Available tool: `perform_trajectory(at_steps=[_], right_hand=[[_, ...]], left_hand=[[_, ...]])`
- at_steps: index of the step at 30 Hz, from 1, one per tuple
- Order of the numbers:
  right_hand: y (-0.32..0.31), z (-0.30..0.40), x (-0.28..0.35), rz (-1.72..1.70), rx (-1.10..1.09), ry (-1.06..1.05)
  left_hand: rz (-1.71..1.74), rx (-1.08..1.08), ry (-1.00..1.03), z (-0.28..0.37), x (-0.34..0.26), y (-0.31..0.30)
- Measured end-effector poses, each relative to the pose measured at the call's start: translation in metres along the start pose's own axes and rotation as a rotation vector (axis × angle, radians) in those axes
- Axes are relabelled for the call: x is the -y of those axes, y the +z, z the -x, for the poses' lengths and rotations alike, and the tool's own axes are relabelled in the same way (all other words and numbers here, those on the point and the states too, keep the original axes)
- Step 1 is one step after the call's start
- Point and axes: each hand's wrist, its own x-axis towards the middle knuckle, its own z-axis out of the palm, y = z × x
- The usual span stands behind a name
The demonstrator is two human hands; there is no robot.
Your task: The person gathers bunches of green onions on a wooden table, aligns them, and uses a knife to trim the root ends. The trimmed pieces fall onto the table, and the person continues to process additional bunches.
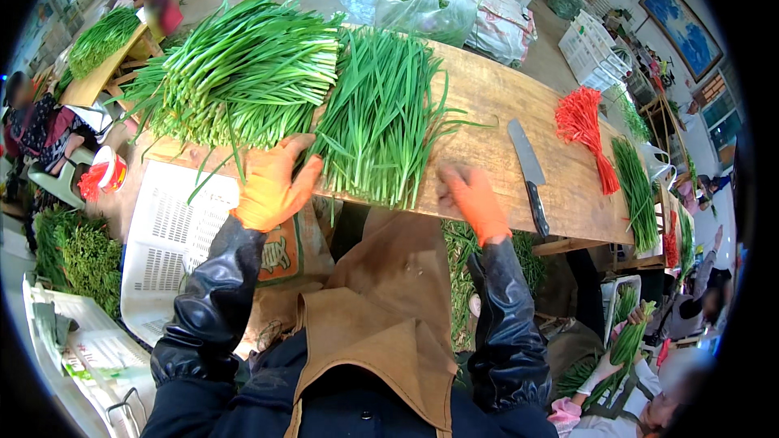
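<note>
My left hand (274, 185), in an orange glove, rests at the front edge of the wooden table (487, 91), with thumb and fingers spread, between the large heap of garlic chives (243, 67) and a flatter pile of garlic chives (377, 115). My right hand (471, 198), in a glove with orange on its back, hovers at or near the table just right of the flatter pile. Its fingers are curled and slightly blurred, and whether they hold anything cannot be told. A knife with a black handle (528, 164) lies to its right, and a bundle of red ties (587, 134) lies beyond.
A narrow bunch of chives (636, 191) lies at the table's right end. Below the table's left side stands a white plastic crate (176, 219). A filled plastic bag (426, 9) stands behind the table. At lower right a co-worker (639, 389) holds chives (633, 337).
</note>
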Motion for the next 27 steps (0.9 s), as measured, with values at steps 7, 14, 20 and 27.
perform_trajectory(at_steps=[7,14,20,27], right_hand=[[0.092,-0.044,0.049,-0.162,0.174,-0.224],[0.081,-0.039,0.065,0.164,0.076,-0.199],[-0.066,0.025,-0.027,0.544,-0.678,-0.273],[-0.117,0.048,-0.112,0.766,-0.688,-0.096]], left_hand=[[0.134,0.035,-0.145,-0.03,-0.007,0.027],[-0.026,-0.068,-0.127,-0.009,0.001,0.026],[0.098,-0.062,-0.018,0.004,-0.008,0.024],[0.111,-0.202,0.099,0.01,-0.051,0.005]])
